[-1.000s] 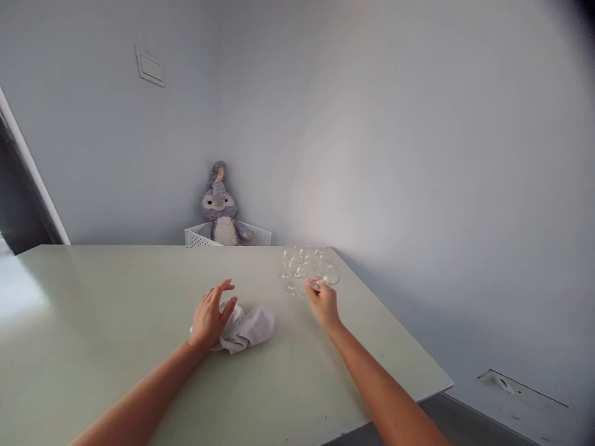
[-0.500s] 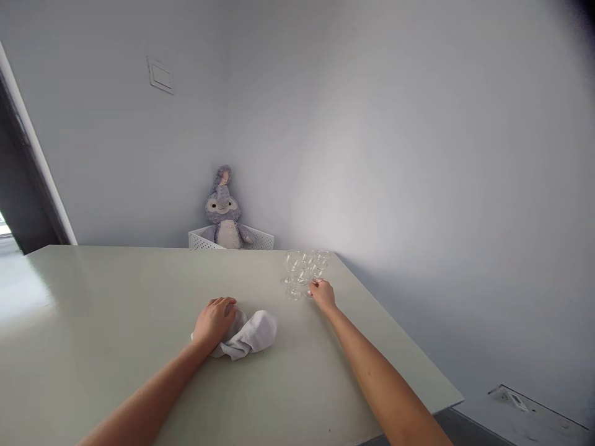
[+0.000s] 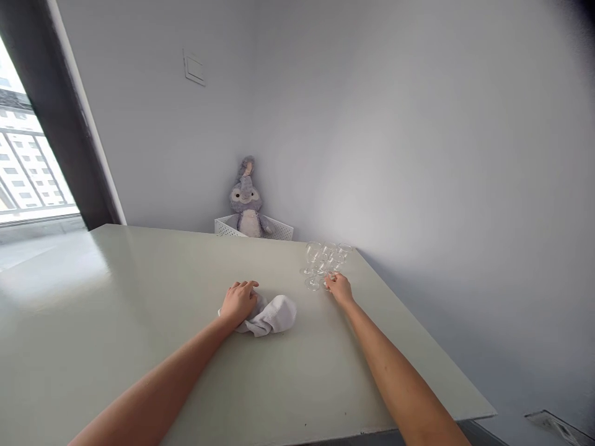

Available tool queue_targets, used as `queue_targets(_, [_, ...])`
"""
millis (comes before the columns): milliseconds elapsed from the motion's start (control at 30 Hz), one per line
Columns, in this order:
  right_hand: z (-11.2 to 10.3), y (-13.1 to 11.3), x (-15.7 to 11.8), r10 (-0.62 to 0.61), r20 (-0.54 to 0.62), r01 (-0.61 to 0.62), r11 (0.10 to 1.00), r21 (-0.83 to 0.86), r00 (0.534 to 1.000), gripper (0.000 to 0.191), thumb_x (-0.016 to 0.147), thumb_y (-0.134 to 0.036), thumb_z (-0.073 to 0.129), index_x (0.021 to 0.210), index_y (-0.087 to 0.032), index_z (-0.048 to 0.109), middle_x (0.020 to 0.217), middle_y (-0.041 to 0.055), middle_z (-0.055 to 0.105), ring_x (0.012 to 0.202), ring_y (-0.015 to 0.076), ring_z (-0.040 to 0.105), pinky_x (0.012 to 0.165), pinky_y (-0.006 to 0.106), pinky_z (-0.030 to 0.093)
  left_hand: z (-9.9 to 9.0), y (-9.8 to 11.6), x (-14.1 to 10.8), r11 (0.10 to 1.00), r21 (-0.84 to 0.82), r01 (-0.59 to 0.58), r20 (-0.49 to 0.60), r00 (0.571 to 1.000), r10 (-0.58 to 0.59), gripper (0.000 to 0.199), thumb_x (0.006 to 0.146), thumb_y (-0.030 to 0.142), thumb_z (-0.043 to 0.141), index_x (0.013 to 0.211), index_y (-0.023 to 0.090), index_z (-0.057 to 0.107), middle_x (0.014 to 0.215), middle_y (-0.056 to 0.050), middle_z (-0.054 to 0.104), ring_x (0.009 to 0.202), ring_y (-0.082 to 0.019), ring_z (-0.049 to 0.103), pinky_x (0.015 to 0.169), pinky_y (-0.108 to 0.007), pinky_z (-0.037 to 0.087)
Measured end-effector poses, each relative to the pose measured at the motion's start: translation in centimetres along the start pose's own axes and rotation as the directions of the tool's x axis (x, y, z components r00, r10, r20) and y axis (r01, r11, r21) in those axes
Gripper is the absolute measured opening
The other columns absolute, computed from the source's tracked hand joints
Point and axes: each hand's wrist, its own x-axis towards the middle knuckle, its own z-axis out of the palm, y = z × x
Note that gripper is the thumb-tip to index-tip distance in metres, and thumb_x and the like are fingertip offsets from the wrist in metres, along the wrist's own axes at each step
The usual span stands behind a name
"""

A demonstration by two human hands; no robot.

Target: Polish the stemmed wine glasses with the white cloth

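Note:
On a crumpled white cloth [image 3: 279, 314] lies my left hand [image 3: 238, 301], palm down, with its fingers stretched out and the index finger reaching forward. Its underside and part of the cloth beneath are hidden. My right hand [image 3: 339, 288] is closed in a pinch at the front right of a cluster of clear stemmed glasses [image 3: 312, 283]. The fingers appear to hold the lower part of one glass, partly hidden by the hand. Several glasses stand upright close together near the table's far right corner.
The pale table [image 3: 162, 285] meets a wall along its right side. Behind its far edge, a grey plush toy [image 3: 249, 201] sits in a white perforated basket [image 3: 225, 228]. A light switch [image 3: 194, 68] is on the wall; a window with railings [image 3: 30, 164] is at left.
The view has turned left, so everything appears farther right and more of the window shows. My left fingers look slightly more spread on the cloth. My right hand stays at the same glass.

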Motion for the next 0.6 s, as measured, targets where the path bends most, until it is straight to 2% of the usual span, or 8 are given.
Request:
queue_targets(133, [-1.8,-1.1,-4.5,-0.071,-0.092,0.067,0.997,-0.042,0.993,0.023,0.079,-0.032,0.045,0.097,-0.02,0.054,0.074,0.0017,0.061,0.064,0.0163,0.055,0.058,0.025,0.037,0.1,-0.1,0.0,1.0,-0.031,0.003,0.012,1.0,-0.002,0.036,0.075,0.014,0.039,0.105,0.023,0.058,0.102,-0.003,0.063,0.099,-0.02,0.051,0.088,-0.032,0.035])
queue_targets(200, [-1.8,-2.8,-8.1,-0.298,-0.075,0.295,0.954,-0.047,0.952,0.02,0.084,-0.033,0.041,0.094,-0.022,0.055,0.072,0.0011,0.059,0.064,0.0156,0.053,0.063,0.026,0.038,0.1,-0.1,0.0,0.999,-0.053,-0.002,0.026,1.0,0.003,0.036,0.076,0.014,0.038,0.105,0.023,0.057,0.103,-0.003,0.061,0.096,-0.019,0.053,0.086,-0.03,0.036])
queue_targets(267, [-0.9,-4.9,-12.0,-0.616,0.034,0.616,0.788,-0.01,0.787,0.021,0.086,-0.033,0.04,0.091,-0.022,0.056,0.077,0.0037,0.06,0.071,0.0166,0.054,0.068,0.027,0.039,0.0,-0.1,-0.1,0.997,-0.076,0.008,0.037,0.999,-0.005,0.036,0.077,0.015,0.038,0.107,0.023,0.056,0.105,-0.003,0.06,0.092,-0.019,0.055,0.082,-0.03,0.038])
queue_targets(333, [0.8,-6.9,-15.2,-0.829,0.197,0.844,0.536,0.011,0.524,0.02,0.086,-0.033,0.042,0.093,-0.023,0.058,0.085,0.0055,0.06,0.08,0.0189,0.053,0.075,0.031,0.039,0.0,-0.2,-0.2,0.995,-0.095,0.03,0.038,0.999,-0.027,0.036,0.078,0.015,0.038,0.108,0.024,0.055,0.106,-0.004,0.059,0.09,-0.019,0.056,0.079,-0.03,0.04])
queue_targets(367, [1.9,-7.7,-16.4,-0.859,0.257,0.89,0.457,-0.005,0.443,0.023,0.084,-0.037,0.047,0.098,-0.023,0.057,0.09,0.007,0.06,0.084,0.021,0.052,0.077,0.033,0.038,0.0,-0.2,-0.3,0.994,-0.104,0.041,0.035,0.999,-0.037,0.036,0.078,0.015,0.038,0.109,0.024,0.055,0.106,-0.004,0.059,0.089,-0.019,0.057,0.078,-0.03,0.04])
queue_targets(400, [3.0,-8.3,-17.1,-0.857,0.296,0.902,0.43,-0.044,0.423,0.03,0.08,-0.041,0.052,0.103,-0.021,0.056,0.093,0.009,0.059,0.086,0.0234,0.051,0.077,0.036,0.038,0.0,-0.2,-0.4,0.992,-0.114,0.049,0.031,0.998,-0.046,0.036,0.078,0.015,0.038,0.108,0.024,0.055,0.106,-0.004,0.059,0.089,-0.019,0.057,0.078,-0.03,0.04])
queue_targets(500, [5.8,-9.3,-17.4,-0.764,0.339,0.831,0.542,-0.126,0.549,0.03,0.072,-0.037,0.061,0.094,-0.017,0.058,0.091,0.0122,0.058,0.086,0.0266,0.049,0.074,0.038,0.037,-0.1,-0.4,-0.4,0.985,-0.159,0.071,0.002,0.997,-0.072,0.035,0.078,0.016,0.038,0.108,0.022,0.056,0.103,-0.006,0.059,0.09,-0.02,0.056,0.078,-0.03,0.04])
queue_targets(600, [6.6,-9.5,-15.6,-0.569,0.348,0.554,0.818,0.151,0.745,0.004,0.068,-0.016,0.055,0.065,-0.018,0.053,0.074,0.0049,0.055,0.078,0.0205,0.048,0.07,0.031,0.036,-1.0,-0.6,0.0,0.967,-0.238,0.088,-0.034,0.995,-0.099,0.035,0.081,0.024,0.039,0.113,0.02,0.053,0.107,-0.006,0.058,0.092,-0.019,0.056,0.079,-0.03,0.042])
